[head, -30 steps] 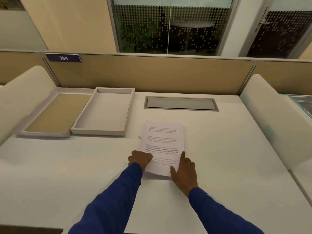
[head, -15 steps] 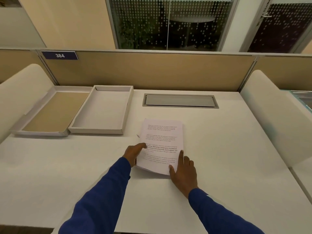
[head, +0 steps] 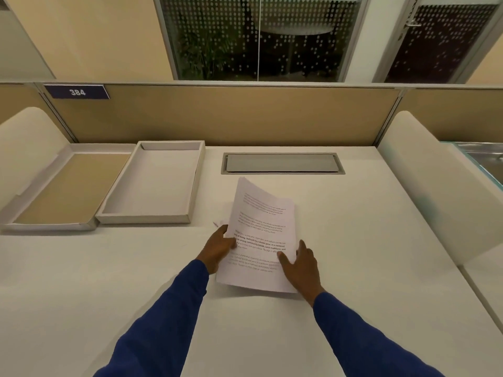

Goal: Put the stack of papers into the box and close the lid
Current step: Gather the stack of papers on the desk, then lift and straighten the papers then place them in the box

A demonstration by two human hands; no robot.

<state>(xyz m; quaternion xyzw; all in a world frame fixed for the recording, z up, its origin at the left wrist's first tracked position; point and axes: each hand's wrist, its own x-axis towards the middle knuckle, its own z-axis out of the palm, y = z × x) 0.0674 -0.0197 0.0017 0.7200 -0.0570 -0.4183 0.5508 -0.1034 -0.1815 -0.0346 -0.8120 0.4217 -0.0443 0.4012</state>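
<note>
Stack of papers (head: 262,235) is in the middle of the white surface (head: 353,240), printed side up, and it's bowed a bit, with the far end curling up off the surface. Left hand (head: 219,247) grips the left edge, thumb on top of the page and the fingers tucked underneath. Right hand (head: 300,263) has the right edge near the bottom corner, thumb lying over the text and the fingers along the outside edge, so both hands are closed on the paper. Both arms are in blue sleeves (head: 152,327).

Off to the left and further back sits the box (head: 155,183), a shallow grey tray that's open with nothing in it. Its lid (head: 68,190) lies flat right beside it on the left, tan inside facing up, touching or nearly touching the box. Straight behind the papers there's a grey cable hatch (head: 281,163) set into the surface, then a tan divider panel (head: 231,115) with a "384" tag (head: 77,91).
</note>
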